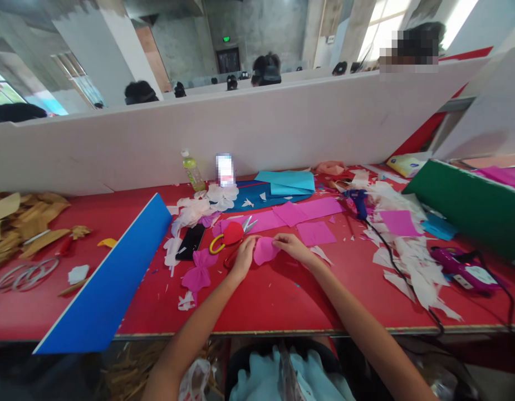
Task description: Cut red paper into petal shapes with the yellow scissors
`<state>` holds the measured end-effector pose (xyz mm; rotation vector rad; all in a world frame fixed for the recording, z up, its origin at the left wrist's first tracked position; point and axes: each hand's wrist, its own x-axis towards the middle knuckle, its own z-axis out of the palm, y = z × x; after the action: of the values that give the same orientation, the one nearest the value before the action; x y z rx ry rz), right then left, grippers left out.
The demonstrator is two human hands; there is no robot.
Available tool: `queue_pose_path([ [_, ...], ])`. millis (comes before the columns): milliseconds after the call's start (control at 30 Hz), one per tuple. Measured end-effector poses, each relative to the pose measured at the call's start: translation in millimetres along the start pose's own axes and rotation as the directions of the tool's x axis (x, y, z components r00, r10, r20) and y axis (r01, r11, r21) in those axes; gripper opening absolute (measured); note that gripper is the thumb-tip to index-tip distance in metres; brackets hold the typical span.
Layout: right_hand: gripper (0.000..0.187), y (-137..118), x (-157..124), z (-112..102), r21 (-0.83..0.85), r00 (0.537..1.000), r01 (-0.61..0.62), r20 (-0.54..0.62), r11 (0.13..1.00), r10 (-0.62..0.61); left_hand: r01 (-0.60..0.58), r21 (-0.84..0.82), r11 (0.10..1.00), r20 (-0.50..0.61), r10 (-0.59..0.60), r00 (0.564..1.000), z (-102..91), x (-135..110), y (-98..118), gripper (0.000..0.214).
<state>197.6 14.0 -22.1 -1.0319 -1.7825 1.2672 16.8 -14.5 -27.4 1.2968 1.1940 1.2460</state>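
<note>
My left hand (244,255) and right hand (291,245) each pinch an end of the pink paper piece (265,250). It sits between them, low at the red counter (282,295), its long axis running hand to hand (left hand slightly nearer me). Just beyond my left fingers lie scissors (248,225).

A long red tabletop (282,295) fills the foreground, with a white partition board (257,128) standing along its far edge. Beyond are grey concrete walls (257,25), a white pillar (98,50) and a dark door (227,59) under a green sign (226,39). Daylight pours through a window (382,28) at upper right.
</note>
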Motion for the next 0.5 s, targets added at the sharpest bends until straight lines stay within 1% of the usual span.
queue_pose_path([
  [67,0.021,5,1,-2,-0.094,0.998,-0.016,0.053,0.995,0.021,-0.109,0.174,0.979,0.014,0.108,0.994,-5.2,-1,5,0.028],
  [100,0.018,7,1,-3,-0.163,0.997,-0.009,0.076,0.987,0.022,-0.194,0.289,0.937,0.024,0.195,0.98,-7.9,-1,7,0.025],
  [133,0.016,9,1,-4,-0.242,0.996,0.009,0.091,0.97,0.013,-0.287,0.418,0.862,0.061,0.288,0.956,-10.5,-2,10,0.022],
  [167,0.015,10,0,-4,-0.324,0.995,0.033,0.097,0.945,-0.001,-0.363,0.536,0.762,0.122,0.356,0.927,-12.6,-2,11,0.019],
  [200,0.014,11,0,-4,-0.4,0.995,0.053,0.096,0.915,-0.016,-0.422,0.632,0.65,0.197,0.393,0.898,-14.2,-3,13,0.017],
  [267,0.015,13,-1,-2,-0.515,0.996,0.07,0.079,0.855,-0.035,-0.489,0.748,0.45,0.336,0.379,0.862,-15.4,-4,13,0.016],
  [333,0.014,13,-2,0,-0.599,0.997,0.07,0.053,0.798,-0.048,-0.513,0.797,0.32,0.416,0.327,0.849,-14.4,-5,10,0.014],
  [400,0.013,12,-3,1,-0.665,0.997,0.074,0.035,0.744,-0.068,-0.515,0.822,0.245,0.444,0.292,0.847,-12.6,-5,7,0.013],
  [500,0.011,9,-4,2,-0.726,0.988,0.122,0.024,0.677,-0.151,-0.499,0.842,0.204,0.441,0.272,0.855,-10.3,-5,5,0.012],
])
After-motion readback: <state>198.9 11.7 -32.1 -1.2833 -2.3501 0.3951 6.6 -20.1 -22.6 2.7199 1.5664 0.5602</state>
